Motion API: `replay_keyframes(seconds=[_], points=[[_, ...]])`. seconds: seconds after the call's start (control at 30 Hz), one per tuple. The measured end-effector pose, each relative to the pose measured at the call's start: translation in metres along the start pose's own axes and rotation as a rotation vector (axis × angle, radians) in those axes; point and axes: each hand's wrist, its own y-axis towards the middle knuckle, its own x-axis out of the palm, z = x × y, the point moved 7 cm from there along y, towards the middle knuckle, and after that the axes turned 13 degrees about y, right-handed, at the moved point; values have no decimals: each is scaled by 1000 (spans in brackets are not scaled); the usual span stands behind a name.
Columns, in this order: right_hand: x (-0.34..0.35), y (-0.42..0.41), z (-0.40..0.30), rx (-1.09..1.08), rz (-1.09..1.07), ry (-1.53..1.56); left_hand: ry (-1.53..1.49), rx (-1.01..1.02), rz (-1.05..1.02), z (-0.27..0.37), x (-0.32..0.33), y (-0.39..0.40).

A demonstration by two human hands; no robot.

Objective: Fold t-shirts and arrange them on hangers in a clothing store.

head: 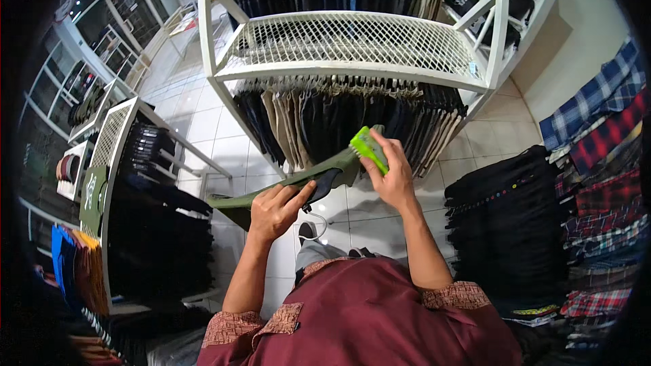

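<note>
A green garment (300, 175) is stretched slantwise in front of me. My left hand (277, 208) grips it near its middle, with the index finger against a dark piece (325, 185), perhaps a hanger arm or the inner neckline. Below that finger a white curved hook or cord (323, 223) hangs over the floor. A bright lime-green brush (368, 147) is held in my right hand (394, 173), its bristle side towards the garment's right end. I cannot tell whether the bristles touch the cloth.
Ahead stands a white metal rack (351, 68) with a mesh shelf and hanging trousers (351, 122). Black garments (508, 234) and folded plaid shirts (605, 198) are close on my right. To my left is another rack (119, 127) with dark clothes (157, 244). The floor (325, 244) is tiled.
</note>
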Motion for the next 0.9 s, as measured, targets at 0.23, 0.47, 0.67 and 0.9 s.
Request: replay_keyframes(seconds=[0.23, 0.47, 0.67, 0.9], points=[[-59, -48, 161, 594, 211, 195, -212, -158, -126, -1, -15, -8], [-4, -12, 0, 182, -425, 147, -369, -378, -77, -44, -29, 0], [54, -41, 0, 354, -874, 471, -247, -517, -69, -89, -43, -7], [111, -48, -31, 242, -595, 650, -857, -1390, 50, -87, 15, -76]])
